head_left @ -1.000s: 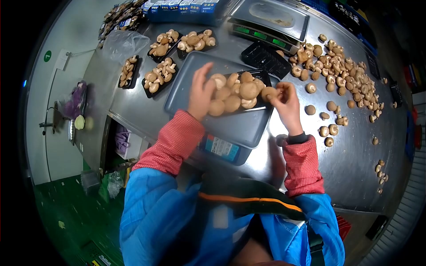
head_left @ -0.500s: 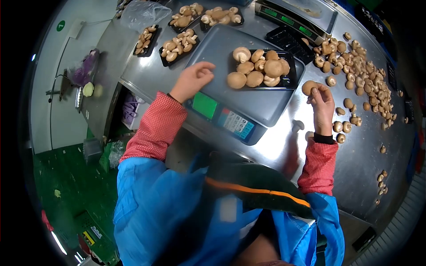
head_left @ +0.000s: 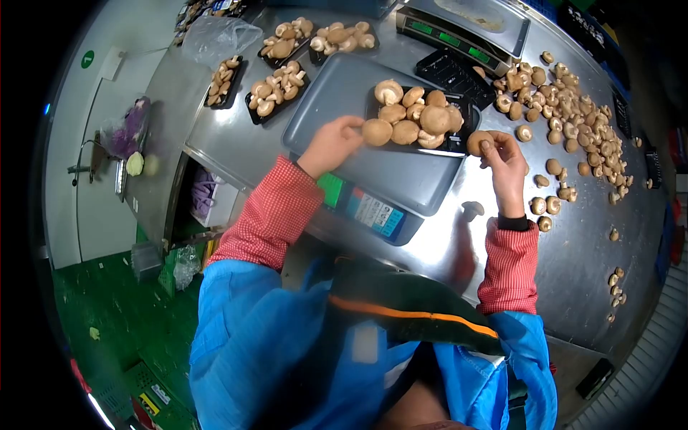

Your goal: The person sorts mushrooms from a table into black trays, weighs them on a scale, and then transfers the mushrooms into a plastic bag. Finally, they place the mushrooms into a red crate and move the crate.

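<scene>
- Since half a second ago the left hand [head_left: 331, 143] has moved from the near left of the scale platter [head_left: 401, 183] to the black tray [head_left: 467, 109]. The right hand [head_left: 505, 161] has carried its single mushroom [head_left: 478, 142] in toward the tray's right end.
- The left hand's fingertips now rest on the front mushroom [head_left: 376, 132] at the tray's lower left corner; I cannot tell whether they grip it or only steady it.
- The right hand is pinched shut on the single mushroom, held just beside the tray's right rim and above the platter's edge.
- By my reading, the step in hand is topping up the tray on the scale.
- The tray is already heaped, so the next move calls for a gap or a stable perch, most likely at the right end.
- The platter's near half is bare and gives room for both hands.
- To the right, the mushroom pile [head_left: 573, 107] crowds the worktop [head_left: 573, 279].
- An empty tray [head_left: 448, 72] and a second scale [head_left: 459, 29] close off the upper centre of the frame.
- Filled trays [head_left: 276, 86] sit at the upper left, well apart.
</scene>
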Available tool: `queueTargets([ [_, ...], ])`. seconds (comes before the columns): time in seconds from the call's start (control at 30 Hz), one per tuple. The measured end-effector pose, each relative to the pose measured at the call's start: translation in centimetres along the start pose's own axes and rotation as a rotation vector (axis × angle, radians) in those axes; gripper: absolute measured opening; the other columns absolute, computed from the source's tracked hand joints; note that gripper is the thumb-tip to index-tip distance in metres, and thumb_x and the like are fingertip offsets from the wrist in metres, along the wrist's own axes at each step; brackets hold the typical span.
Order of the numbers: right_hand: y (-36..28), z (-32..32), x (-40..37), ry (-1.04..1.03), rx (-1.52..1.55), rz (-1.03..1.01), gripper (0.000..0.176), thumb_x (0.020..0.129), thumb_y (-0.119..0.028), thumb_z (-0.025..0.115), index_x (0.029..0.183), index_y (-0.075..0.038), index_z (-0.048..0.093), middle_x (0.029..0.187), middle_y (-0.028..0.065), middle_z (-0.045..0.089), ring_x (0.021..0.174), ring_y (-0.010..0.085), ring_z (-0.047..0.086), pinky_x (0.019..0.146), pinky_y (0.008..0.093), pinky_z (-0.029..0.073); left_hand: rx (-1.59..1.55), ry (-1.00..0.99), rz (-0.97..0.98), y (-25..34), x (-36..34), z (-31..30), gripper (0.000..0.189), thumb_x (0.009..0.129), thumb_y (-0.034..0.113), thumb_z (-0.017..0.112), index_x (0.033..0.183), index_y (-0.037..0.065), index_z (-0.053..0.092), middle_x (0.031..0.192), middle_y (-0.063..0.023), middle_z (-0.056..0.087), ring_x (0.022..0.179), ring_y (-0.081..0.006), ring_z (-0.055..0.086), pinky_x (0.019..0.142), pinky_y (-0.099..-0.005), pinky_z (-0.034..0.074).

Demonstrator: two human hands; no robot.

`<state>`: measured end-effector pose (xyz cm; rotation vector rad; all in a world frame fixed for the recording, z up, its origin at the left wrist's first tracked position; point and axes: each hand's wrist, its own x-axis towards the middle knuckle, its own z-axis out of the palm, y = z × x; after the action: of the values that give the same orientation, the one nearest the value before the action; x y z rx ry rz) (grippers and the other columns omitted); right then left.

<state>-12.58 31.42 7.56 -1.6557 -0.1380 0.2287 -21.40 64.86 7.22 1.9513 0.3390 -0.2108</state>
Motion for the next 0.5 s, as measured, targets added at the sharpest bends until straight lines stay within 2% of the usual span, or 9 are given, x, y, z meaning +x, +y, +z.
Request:
queueTargets([
  [0.07,-2.6,0.7,-0.1,0.008,-0.032,-0.067,0.026,0.092,-0.012,0.064,0.113,0.002,0.06,0.091,0.0058,0.064,0.074,0.01,0.059,0.064,0.0218,0.049,-0.116,-0.07,-0.066,0.7,0.1,-0.3,0.044,0.087,0.01,0.063,0.128,-0.003,0.054,0.082,-0.0038,0.068,0.068,-0.0091,0.062,0.058,-0.0228,0.048],
  [0.17,-5.3,3.7,0.8,-0.163,-0.006,-0.193,0.026,0.091,-0.012,0.064,0.114,0.0,0.062,0.099,0.0066,0.065,0.084,0.0139,0.061,0.074,0.0261,0.05,-0.179,-0.116,-0.131,0.9,0.5,-0.4,0.046,0.088,0.01,0.063,0.131,-0.003,0.052,0.082,-0.003,0.067,0.067,-0.0089,0.061,0.056,-0.0212,0.046],
  [0.2,-5.2,5.3,1.5,-0.166,-0.087,-0.293,0.025,0.089,-0.011,0.064,0.111,-0.001,0.063,0.098,0.0076,0.066,0.086,0.0173,0.061,0.075,0.0291,0.05,-0.177,-0.126,-0.166,1.8,0.3,-0.4,0.04,0.091,0.004,0.058,0.13,-0.001,0.051,0.086,-0.0001,0.065,0.067,-0.0041,0.059,0.054,-0.0155,0.043],
  [0.23,-4.9,6.9,2.3,-0.169,-0.169,-0.393,0.023,0.087,-0.009,0.063,0.108,-0.002,0.064,0.098,0.0086,0.066,0.087,0.0207,0.062,0.077,0.0321,0.051,-0.18,-0.131,-0.163,1.8,0.4,-0.3,0.041,0.09,0.004,0.059,0.13,-0.001,0.051,0.086,-0.0001,0.065,0.067,-0.0042,0.059,0.054,-0.0155,0.043],
  [0.3,-4.7,9.0,3.6,-0.178,-0.598,-0.748,0.02,0.08,-0.008,0.064,0.099,-0.003,0.066,0.092,0.0109,0.063,0.084,0.028,0.061,0.074,0.0385,0.05,-0.187,-0.136,-0.161,1.5,0.5,-0.5,0.042,0.09,0.004,0.059,0.131,-0.002,0.05,0.087,0.0,0.065,0.068,-0.0045,0.059,0.054,-0.0154,0.043],
  [0.33,-5.6,10.2,3.5,-0.131,-0.746,-0.85,0.019,0.074,-0.009,0.066,0.093,-0.006,0.065,0.086,0.0098,0.059,0.08,0.0311,0.058,0.071,0.0406,0.048,-0.201,-0.151,-0.141,1.3,0.5,-0.6,0.044,0.09,0.006,0.059,0.132,-0.002,0.048,0.086,0.0002,0.064,0.067,-0.0048,0.059,0.054,-0.0154,0.043],
  [0.37,-6.1,10.8,3.2,-0.079,-0.851,-0.906,0.02,0.072,-0.011,0.066,0.092,-0.007,0.065,0.084,0.0078,0.057,0.081,0.0271,0.057,0.072,0.0381,0.046,-0.21,-0.153,-0.139,1.4,0.6,-0.7,0.043,0.091,0.006,0.059,0.132,-0.002,0.048,0.086,0.0,0.064,0.067,-0.0049,0.059,0.054,-0.0156,0.043],
  [0.43,-6.9,11.0,2.9,-0.081,-0.962,-0.873,0.024,0.082,-0.009,0.061,0.105,-0.006,0.065,0.088,0.0089,0.058,0.083,0.0276,0.056,0.074,0.0388,0.046,-0.227,-0.156,-0.14,1.7,0.7,-0.7,0.042,0.091,0.008,0.058,0.131,-0.001,0.049,0.085,-0.0004,0.064,0.067,-0.0049,0.059,0.053,-0.016,0.043],
  [0.5,-6.2,10.8,3.2,-0.092,-0.931,-0.869,0.024,0.082,-0.009,0.06,0.105,-0.006,0.065,0.089,0.0085,0.058,0.083,0.0276,0.057,0.075,0.0392,0.046,-0.227,-0.15,-0.139,2.0,1.2,-0.3,0.036,0.092,0.009,0.058,0.126,0.0,0.051,0.085,-0.0012,0.064,0.067,-0.0049,0.059,0.052,-0.0167,0.042],
])
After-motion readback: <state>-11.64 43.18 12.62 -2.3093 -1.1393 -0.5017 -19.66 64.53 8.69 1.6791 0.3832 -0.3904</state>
